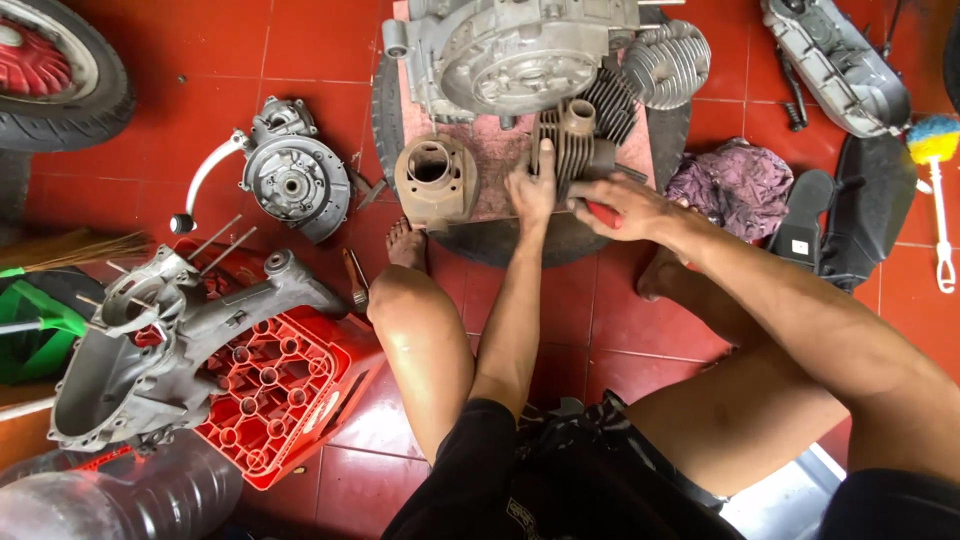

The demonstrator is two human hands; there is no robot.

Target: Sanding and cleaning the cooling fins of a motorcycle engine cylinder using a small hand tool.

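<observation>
A dark finned engine cylinder [575, 140] lies on a pinkish board [500, 160] set on a black tyre. My left hand [532, 190] presses flat against the cylinder's fins, fingers pointing up. Just to its right, my right hand [625, 207] is closed around a red-handled tool [603, 214] whose tip is hidden at the cylinder's side. A rusty brown cylinder barrel [435, 180] stands on the board to the left. A large grey engine crankcase [510, 55] and a second finned cylinder head [665, 60] lie at the board's far end.
My bare legs and feet rest on the red tiled floor. On the left, a grey engine casing [140, 350] sits on a red plastic crate [285, 395], with a round engine cover [290, 180] beyond it. A purple rag [735, 185], black shoe [805, 220] and brush [938, 200] lie right.
</observation>
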